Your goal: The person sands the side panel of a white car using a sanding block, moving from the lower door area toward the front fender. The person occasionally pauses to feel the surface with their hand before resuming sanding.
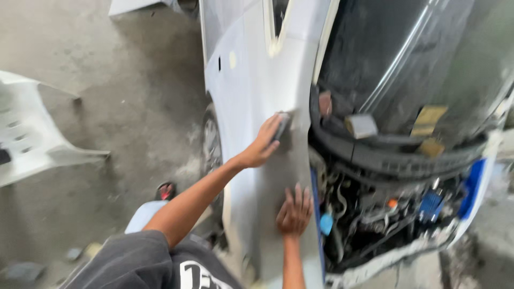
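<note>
A white plastic chair [32, 134] stands at far left on the grey concrete floor [134, 107]; the left hand [261, 145] grips a small dark sanding block [282, 126], pressing it against the pale grey primed car fender [251, 80]; the right hand [294, 211], fingers spread and holding nothing, lies flat on the same panel lower down; the open engine bay [396, 214] sits further right.

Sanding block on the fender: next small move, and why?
Probably a short stroke down the fender. The left hand presses the sanding block flat against the grey panel, close to its edge by the open engine bay, and the right hand rests flat on the panel lower down.
</note>
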